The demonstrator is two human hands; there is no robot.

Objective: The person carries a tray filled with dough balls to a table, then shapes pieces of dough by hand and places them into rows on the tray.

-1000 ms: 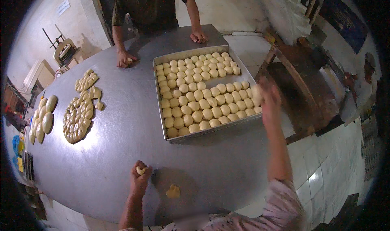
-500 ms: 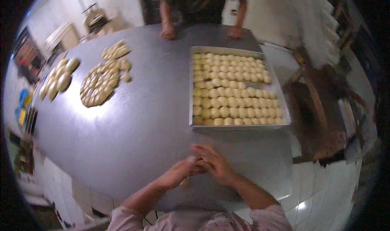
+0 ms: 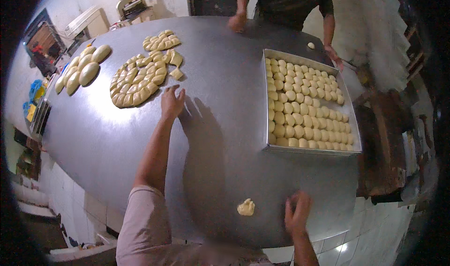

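Note:
My left hand (image 3: 173,103) is stretched out over the far left of the table, fingers apart and holding nothing. Just beyond its fingertips lies a loose piece of dough (image 3: 176,74), beside a round cluster of cut dough pieces (image 3: 136,84). Low over the near right of the table is my right hand (image 3: 298,213), empty, with thumb and fingers apart. A small, rough-edged lump of dough (image 3: 246,207) rests on the metal to the left of it. Farther off stands a square metal tray (image 3: 311,150) with rows of dough balls (image 3: 300,107).
Large oval dough pieces (image 3: 89,72) lie at the far left, and a smaller cut cluster (image 3: 161,41) sits behind the round one. Across the metal table (image 3: 206,46) stands another person (image 3: 293,6), near a single dough ball (image 3: 311,45). A press-like machine (image 3: 131,6) is at the back.
My hands, together at the near edge before, are now apart: the left has reached forward and left, the right moved right. The dough lump now shows uncovered. The view has shifted.

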